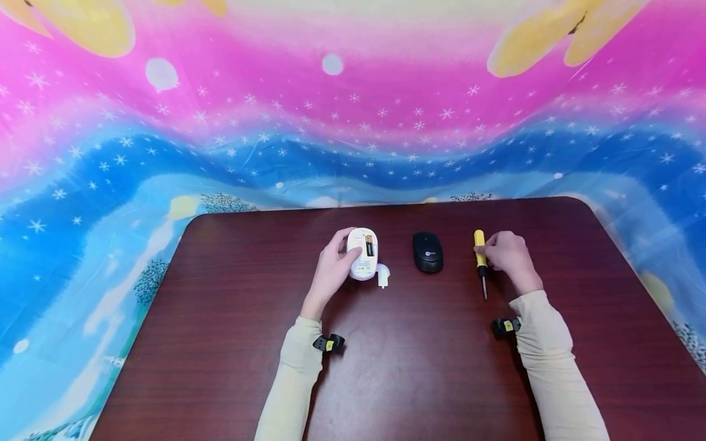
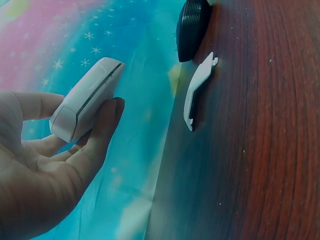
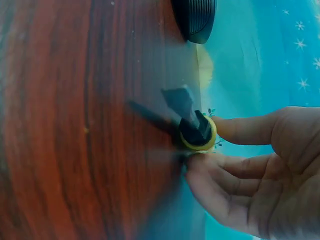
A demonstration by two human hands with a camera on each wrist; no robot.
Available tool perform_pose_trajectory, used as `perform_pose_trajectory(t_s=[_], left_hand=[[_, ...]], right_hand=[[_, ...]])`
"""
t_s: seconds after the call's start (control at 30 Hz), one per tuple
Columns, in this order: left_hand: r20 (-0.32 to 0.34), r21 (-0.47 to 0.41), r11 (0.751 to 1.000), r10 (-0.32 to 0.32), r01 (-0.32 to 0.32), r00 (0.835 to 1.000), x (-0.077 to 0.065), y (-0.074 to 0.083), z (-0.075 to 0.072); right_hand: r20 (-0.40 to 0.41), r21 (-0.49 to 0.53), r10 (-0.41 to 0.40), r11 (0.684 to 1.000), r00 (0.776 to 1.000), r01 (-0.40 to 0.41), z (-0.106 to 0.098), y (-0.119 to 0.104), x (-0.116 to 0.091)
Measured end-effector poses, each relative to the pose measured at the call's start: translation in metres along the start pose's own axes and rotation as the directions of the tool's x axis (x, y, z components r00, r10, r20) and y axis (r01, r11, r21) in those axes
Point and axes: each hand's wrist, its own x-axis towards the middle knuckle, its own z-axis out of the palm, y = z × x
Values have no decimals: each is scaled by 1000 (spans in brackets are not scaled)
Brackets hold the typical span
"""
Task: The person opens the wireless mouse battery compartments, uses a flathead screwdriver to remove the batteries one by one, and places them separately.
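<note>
My left hand [image 1: 333, 262] grips a white computer mouse [image 1: 361, 269] with its underside facing up, and a battery [image 1: 370, 245] shows in its uncovered compartment. In the left wrist view, thumb and fingers hold the mouse [image 2: 87, 100] by its sides, above the table. The white battery cover [image 1: 383, 275] lies on the table just right of it. At the right, my right hand [image 1: 510, 254] pinches the yellow handle of a screwdriver [image 1: 480, 248], its metal tip pointing toward me. The right wrist view looks along the screwdriver [image 3: 192, 122] from its tip end, close over the tabletop.
A black computer mouse [image 1: 428, 252] sits between the two hands on the dark reddish wooden table [image 1: 419, 367]. Behind the table's far edge hangs a colourful printed cloth [image 1: 353, 135]. Black wrist cameras [image 1: 329, 344] are strapped over both sleeves.
</note>
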Motion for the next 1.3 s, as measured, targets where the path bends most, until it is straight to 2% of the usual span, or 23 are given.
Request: perform_pose_trajectory(t_s=[0.1, 0.23, 0.37, 0.53, 0.67, 0.77, 0.9, 1.03, 1.13, 1.3], left_hand=[[-1, -3, 1000, -13, 13, 1000, 0, 0, 0], [-4, -1, 999, -34, 34, 999, -3, -2, 0], [-3, 0, 999, -50, 50, 999, -5, -3, 1], [3, -9, 999, -53, 53, 999, -3, -2, 2], [10, -30, 998, -60, 60, 998, -1, 1, 3], [25, -51, 996, -70, 71, 997, 0, 2, 3], [38, -68, 994, -87, 90, 995, -1, 3, 4], [40, -97, 991, -86, 90, 995, -1, 3, 5], [40, -120, 989, -78, 82, 996, -1, 2, 5], [47, -138, 987, -74, 79, 996, -1, 2, 4]], right_hand=[[-108, -60, -73, 996, 991, 66, 1, -7, -4], [-232, -29, -178, 984, 956, 176, 5, -24, -11], [-280, 44, -248, 962, 927, 270, 11, -44, -17], [-296, 121, -308, 927, 904, 355, 20, -70, -21], [-268, 183, -380, 882, 885, 434, 31, -90, -25], [-209, 247, -431, 846, 878, 473, 43, -104, -29], [-125, 325, -488, 803, 864, 500, 61, -118, -32], [-93, 381, -523, 767, 847, 516, 74, -128, -33], [-78, 412, -534, 752, 842, 515, 82, -133, -34], [-47, 430, -529, 755, 847, 495, 92, -139, -34]])
